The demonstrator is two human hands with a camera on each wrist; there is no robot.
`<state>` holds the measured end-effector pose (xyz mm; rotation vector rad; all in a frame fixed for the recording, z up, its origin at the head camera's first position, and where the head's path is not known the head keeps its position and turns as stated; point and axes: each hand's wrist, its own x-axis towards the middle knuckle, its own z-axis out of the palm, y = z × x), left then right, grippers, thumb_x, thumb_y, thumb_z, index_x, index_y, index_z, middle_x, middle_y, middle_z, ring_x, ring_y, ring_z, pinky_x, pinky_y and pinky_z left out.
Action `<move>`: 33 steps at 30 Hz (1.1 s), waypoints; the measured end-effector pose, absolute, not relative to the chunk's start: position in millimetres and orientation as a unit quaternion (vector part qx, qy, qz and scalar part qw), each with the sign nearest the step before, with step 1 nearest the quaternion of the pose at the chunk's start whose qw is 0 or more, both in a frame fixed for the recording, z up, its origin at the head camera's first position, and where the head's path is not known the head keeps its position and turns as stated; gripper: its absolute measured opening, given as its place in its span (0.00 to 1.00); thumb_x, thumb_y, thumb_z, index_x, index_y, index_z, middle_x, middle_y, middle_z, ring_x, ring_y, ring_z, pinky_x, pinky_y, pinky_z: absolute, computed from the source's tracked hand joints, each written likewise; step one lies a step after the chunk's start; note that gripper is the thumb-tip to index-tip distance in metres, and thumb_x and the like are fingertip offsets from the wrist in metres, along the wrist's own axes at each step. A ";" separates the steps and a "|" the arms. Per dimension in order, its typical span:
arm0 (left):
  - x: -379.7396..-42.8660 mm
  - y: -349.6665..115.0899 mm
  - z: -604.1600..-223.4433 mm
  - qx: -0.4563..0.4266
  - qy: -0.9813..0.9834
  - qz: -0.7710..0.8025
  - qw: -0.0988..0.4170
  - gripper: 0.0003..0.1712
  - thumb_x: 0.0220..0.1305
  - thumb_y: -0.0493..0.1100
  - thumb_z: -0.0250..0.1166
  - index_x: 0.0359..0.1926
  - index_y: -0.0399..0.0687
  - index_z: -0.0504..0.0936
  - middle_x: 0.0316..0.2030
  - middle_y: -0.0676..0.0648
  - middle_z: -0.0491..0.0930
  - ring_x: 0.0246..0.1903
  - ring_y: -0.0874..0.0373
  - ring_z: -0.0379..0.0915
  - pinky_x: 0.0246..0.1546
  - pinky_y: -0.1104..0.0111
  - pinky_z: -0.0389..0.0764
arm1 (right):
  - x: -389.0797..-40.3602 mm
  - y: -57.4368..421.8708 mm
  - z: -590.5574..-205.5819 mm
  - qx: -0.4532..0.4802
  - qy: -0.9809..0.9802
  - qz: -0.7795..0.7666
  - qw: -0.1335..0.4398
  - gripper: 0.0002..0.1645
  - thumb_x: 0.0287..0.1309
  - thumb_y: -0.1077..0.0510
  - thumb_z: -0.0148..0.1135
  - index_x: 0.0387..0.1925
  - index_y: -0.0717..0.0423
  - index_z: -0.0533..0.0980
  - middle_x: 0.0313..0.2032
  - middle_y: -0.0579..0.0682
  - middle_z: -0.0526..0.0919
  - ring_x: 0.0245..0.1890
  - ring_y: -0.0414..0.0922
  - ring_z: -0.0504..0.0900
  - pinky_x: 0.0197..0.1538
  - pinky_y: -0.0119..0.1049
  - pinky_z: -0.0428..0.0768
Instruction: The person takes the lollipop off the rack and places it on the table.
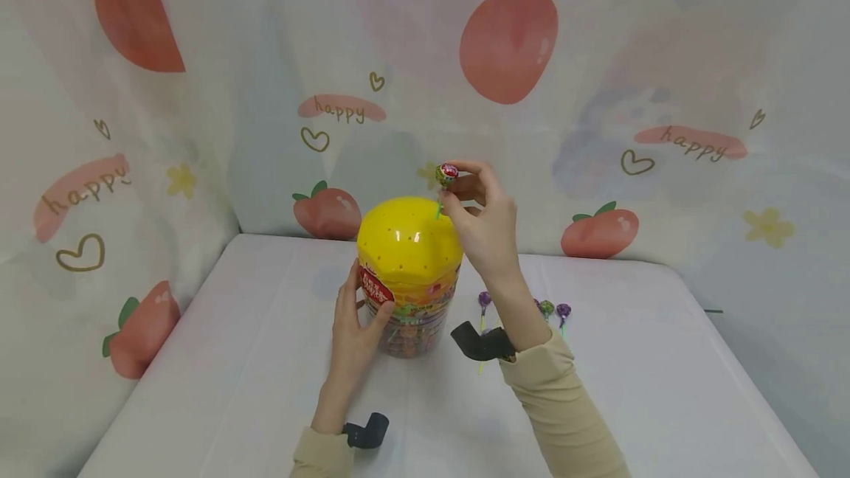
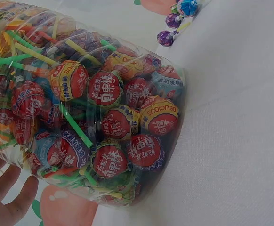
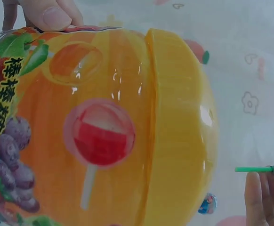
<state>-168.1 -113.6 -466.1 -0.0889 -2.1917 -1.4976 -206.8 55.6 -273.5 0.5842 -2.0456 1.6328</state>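
A person's left hand (image 1: 355, 323) steadies a clear lollipop jar (image 1: 409, 293) at its left side, fingers curled in a grip on the wall, on a white counter (image 1: 232, 389). Above the jar's yellow domed lid (image 1: 408, 238), the right hand (image 1: 485, 223) pinches a wrapped lollipop (image 1: 446, 174) by its green stick. Loose lollipops (image 1: 554, 310) lie right of the jar.
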 end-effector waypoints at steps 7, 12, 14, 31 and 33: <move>-171.2 -114.0 -465.8 -0.031 -0.804 -0.544 0.238 0.50 0.60 0.51 0.67 0.75 0.70 0.46 0.66 0.47 0.64 0.64 0.51 0.61 0.60 0.51 0.72 | -197.7 73.8 -278.6 0.179 -0.745 0.604 0.222 0.20 0.59 0.67 0.62 0.54 0.57 0.74 0.37 0.57 0.81 0.34 0.45 0.80 0.36 0.28 0.83; -171.7 -113.4 -464.8 -0.031 -0.802 -0.548 0.234 0.49 0.60 0.52 0.67 0.75 0.71 0.46 0.66 0.48 0.64 0.64 0.52 0.61 0.60 0.51 0.72 | -194.4 87.0 -287.5 0.161 -0.745 0.607 0.223 0.21 0.58 0.68 0.62 0.54 0.57 0.74 0.37 0.54 0.81 0.35 0.44 0.81 0.36 0.30 0.84; -171.0 -113.6 -464.9 -0.030 -0.801 -0.550 0.234 0.49 0.60 0.51 0.67 0.75 0.70 0.46 0.66 0.47 0.64 0.64 0.51 0.61 0.60 0.50 0.72 | -193.7 91.7 -291.8 0.153 -0.746 0.609 0.222 0.21 0.58 0.68 0.63 0.54 0.57 0.74 0.35 0.49 0.81 0.34 0.44 0.81 0.36 0.31 0.84; -168.6 -112.2 -466.0 -0.016 -0.801 -0.553 0.229 0.49 0.60 0.51 0.67 0.74 0.72 0.46 0.67 0.48 0.63 0.65 0.52 0.60 0.61 0.51 0.72 | -186.5 125.9 -336.8 0.065 -0.762 0.614 0.195 0.21 0.57 0.68 0.63 0.53 0.56 0.75 0.30 0.39 0.80 0.32 0.36 0.80 0.35 0.28 0.84; -168.7 -111.9 -466.0 -0.016 -0.801 -0.553 0.229 0.49 0.60 0.51 0.66 0.74 0.72 0.46 0.67 0.48 0.64 0.65 0.52 0.60 0.61 0.50 0.72 | -185.5 130.1 -344.1 0.054 -0.762 0.616 0.189 0.21 0.57 0.69 0.62 0.53 0.57 0.75 0.30 0.40 0.80 0.31 0.35 0.80 0.35 0.28 0.84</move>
